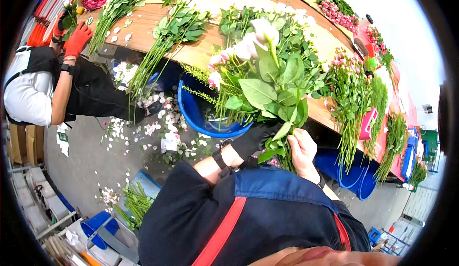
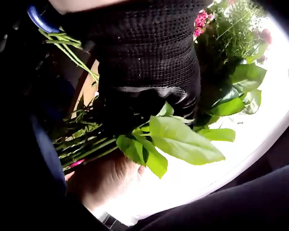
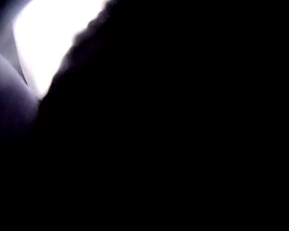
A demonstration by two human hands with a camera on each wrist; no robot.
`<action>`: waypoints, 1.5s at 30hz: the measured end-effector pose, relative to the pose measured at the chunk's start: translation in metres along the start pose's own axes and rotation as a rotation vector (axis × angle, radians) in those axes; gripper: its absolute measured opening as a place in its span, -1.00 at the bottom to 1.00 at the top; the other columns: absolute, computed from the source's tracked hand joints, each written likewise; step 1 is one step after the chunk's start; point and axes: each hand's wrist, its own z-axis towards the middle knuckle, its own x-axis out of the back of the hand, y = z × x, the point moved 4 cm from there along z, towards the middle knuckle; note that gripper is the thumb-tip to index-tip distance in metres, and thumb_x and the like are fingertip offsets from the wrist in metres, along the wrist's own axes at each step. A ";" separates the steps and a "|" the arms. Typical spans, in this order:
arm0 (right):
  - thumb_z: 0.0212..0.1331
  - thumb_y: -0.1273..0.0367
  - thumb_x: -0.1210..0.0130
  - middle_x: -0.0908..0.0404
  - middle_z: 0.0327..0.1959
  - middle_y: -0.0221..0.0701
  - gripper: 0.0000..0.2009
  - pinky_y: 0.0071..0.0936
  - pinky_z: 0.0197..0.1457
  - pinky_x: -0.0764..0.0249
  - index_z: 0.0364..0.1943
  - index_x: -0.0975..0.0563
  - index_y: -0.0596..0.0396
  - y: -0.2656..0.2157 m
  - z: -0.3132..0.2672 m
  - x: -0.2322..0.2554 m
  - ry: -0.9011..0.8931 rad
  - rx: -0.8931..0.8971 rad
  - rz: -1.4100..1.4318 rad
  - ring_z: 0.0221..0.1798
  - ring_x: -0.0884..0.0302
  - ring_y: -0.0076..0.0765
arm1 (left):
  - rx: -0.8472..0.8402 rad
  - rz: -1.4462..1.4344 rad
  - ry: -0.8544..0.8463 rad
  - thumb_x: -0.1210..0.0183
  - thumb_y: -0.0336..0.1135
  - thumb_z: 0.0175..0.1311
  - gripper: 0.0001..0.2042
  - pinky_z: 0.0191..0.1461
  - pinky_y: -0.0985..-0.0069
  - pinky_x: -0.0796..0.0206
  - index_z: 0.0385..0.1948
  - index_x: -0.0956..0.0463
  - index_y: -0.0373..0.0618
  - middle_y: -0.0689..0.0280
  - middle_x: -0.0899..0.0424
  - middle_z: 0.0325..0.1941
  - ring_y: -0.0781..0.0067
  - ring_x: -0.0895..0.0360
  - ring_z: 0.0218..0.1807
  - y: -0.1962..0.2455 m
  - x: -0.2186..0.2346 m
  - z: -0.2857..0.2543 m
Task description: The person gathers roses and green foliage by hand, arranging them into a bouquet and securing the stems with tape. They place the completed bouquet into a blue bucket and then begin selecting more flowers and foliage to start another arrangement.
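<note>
A leafy bunch of pale pink and white flowers (image 1: 260, 86) stands upright close to the chest in the head view. My left hand (image 1: 260, 139), in a black glove, grips its stems from the left. The bare right hand (image 1: 302, 151) holds the stems from the other side, thumb against them. In the left wrist view the gloved left hand (image 2: 149, 62) lies over the stems (image 2: 89, 147), leaves poking out below it, with the right hand (image 2: 106, 180) beneath. Many of the fingers are hidden by leaves and glove. The right wrist view is almost wholly dark.
A wooden table (image 1: 210, 39) carries several flower bunches, stems hanging over its edge. Blue tubs (image 1: 184, 106) stand below, left and right. Petals litter the floor (image 1: 114, 151). Another person in red gloves (image 1: 78, 40) handles flowers at the far left.
</note>
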 end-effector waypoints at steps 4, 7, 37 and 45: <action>0.19 0.56 -0.07 -0.61 -0.31 -0.31 -0.91 -0.68 -0.40 -0.40 -0.29 -0.59 0.23 0.020 0.005 0.012 0.098 -0.109 0.077 -0.41 -0.49 -0.58 | 0.138 -0.269 0.129 0.00 -0.25 0.39 -0.69 0.12 0.59 -0.32 0.10 -0.44 -0.14 0.37 -0.58 0.02 0.58 -0.51 0.01 -0.003 0.009 0.005; 0.25 0.49 -0.03 -0.62 -0.31 -0.28 -0.86 -0.63 -0.33 -0.44 -0.21 -0.58 0.25 0.047 0.034 0.022 0.019 -0.431 0.020 -0.37 -0.52 -0.53 | -0.135 -0.126 0.025 0.00 -0.23 0.40 -0.66 0.14 0.59 -0.33 0.13 -0.41 -0.12 0.34 -0.56 0.07 0.57 -0.50 0.05 -0.041 0.047 0.025; -0.03 0.35 -0.11 -0.55 -0.40 -0.06 -0.71 -0.16 -0.22 -0.46 -0.21 -0.45 0.18 0.189 -0.098 0.257 -0.103 -0.493 -0.276 -0.30 -0.53 0.14 | -1.145 1.868 -0.694 -0.05 -0.14 0.11 -0.58 0.37 -0.03 -0.06 0.05 -0.46 0.07 0.19 -0.44 0.19 0.16 -0.27 0.32 -0.166 -0.230 0.208; 0.03 0.06 -0.24 -0.59 -0.33 -0.25 -0.51 -0.39 -0.14 -0.44 -0.12 -0.55 0.20 0.341 -0.101 0.441 -0.418 -0.494 0.102 -0.25 -0.53 -0.41 | -0.194 2.078 -0.433 -0.13 -0.28 -0.05 -0.89 -0.29 0.15 -0.41 -0.53 -0.61 -0.01 0.17 -0.66 -0.47 0.11 -0.65 -0.34 -0.270 -0.328 0.379</action>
